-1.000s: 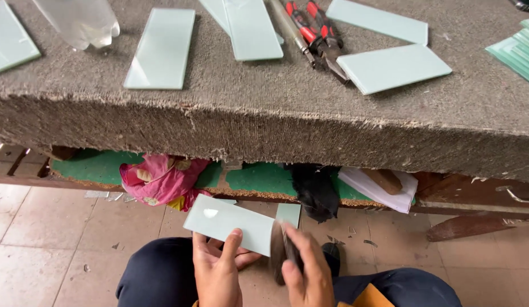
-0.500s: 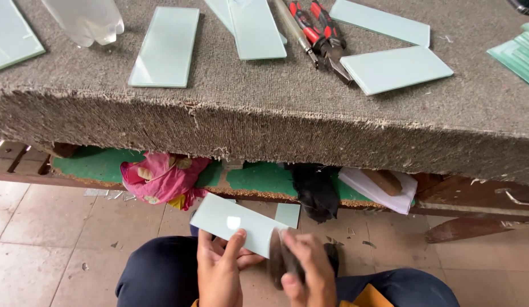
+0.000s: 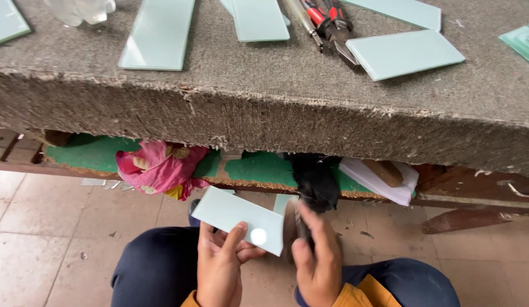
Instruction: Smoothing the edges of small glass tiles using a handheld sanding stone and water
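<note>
In the head view, the left hand (image 3: 219, 264) holds a pale green glass piece (image 3: 237, 219) over the lap, thumb on its top face and fingers curled underneath, so the hand is closed around the near edge. The glass is a flat rectangle, tilted, with a bright spot of reflected light close to the thumb.

The right hand (image 3: 317, 256) sits just to the right of that glass, at its right end. Its fingers are folded around a dark block (image 3: 301, 224) that it presses against the edge of the glass; what kind of block it is cannot be made out, since it is blurred.

Just beyond the right hand, a black cloth (image 3: 314, 179) hangs from a shelf under the table (image 3: 276, 113). Beyond the left hand a pink cloth (image 3: 156, 167) lies on the same shelf, and folded white paper (image 3: 378, 182) lies further right of the right hand.

Far above both hands, on the grey felt tabletop, lie several more glass strips (image 3: 159, 34), red-handled pliers (image 3: 333, 23) and one glass piece (image 3: 404, 54) beside the pliers.
</note>
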